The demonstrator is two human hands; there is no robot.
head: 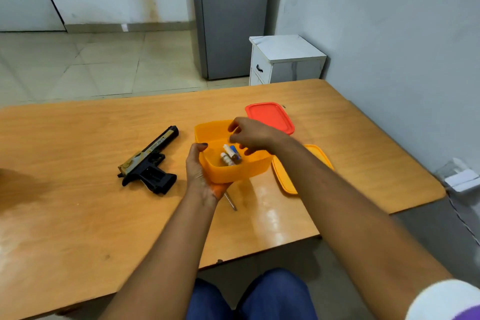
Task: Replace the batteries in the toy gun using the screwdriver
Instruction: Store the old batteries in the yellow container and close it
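- An orange tub [233,171] is held tilted above the wooden counter [78,215] by the left hand [198,176], whose grip is clamped on the tub's near left corner, thumb over the rim and palm beneath.
- Several batteries [230,154] are seen lying together in the bottom of the tub; white, blue and brown casings can be made out.
- The right hand [250,135] is held over the tub's open top, its fingers loosely curled; whether anything is pinched in that grip cannot be told.
- The toy gun [149,161], black with a worn gold slide, is laid flat on the counter to the left of the tub, apart from both hands.
- The metal shaft of the screwdriver [231,201] is visible on the counter just below the left hand; its handle is hidden.
- An orange lid [285,179] is laid on the counter to the right of the tub, partly covered by the right forearm.
- A red lidded container [270,117] is set behind the tub.
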